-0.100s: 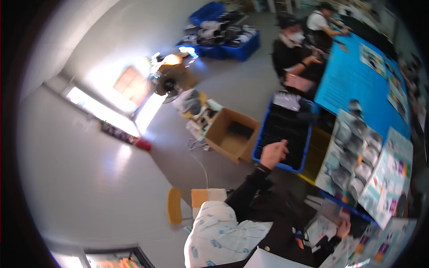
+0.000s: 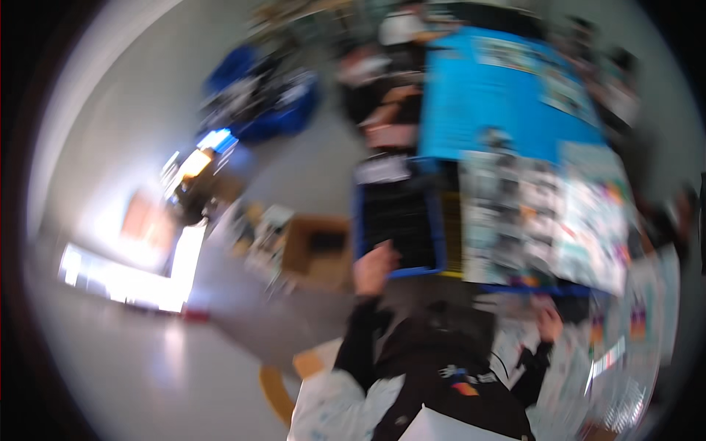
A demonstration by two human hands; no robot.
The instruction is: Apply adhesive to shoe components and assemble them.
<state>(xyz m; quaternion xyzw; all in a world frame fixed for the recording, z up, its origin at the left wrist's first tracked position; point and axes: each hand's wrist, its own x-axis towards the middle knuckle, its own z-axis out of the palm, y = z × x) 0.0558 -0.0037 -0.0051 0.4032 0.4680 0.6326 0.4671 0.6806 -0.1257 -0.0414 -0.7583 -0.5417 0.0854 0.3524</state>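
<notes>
One left hand is being held at one blue bin, now appearing farther left. Lower right, one right hand is being blurred; grips untellable.

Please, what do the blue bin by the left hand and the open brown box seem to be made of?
Blue bin: probably smooth plastic, from its even, saturated blue rim; blur hides finer texture.
Brown box: likely matte cardboard, from its plain tan walls without visible shine.
</notes>
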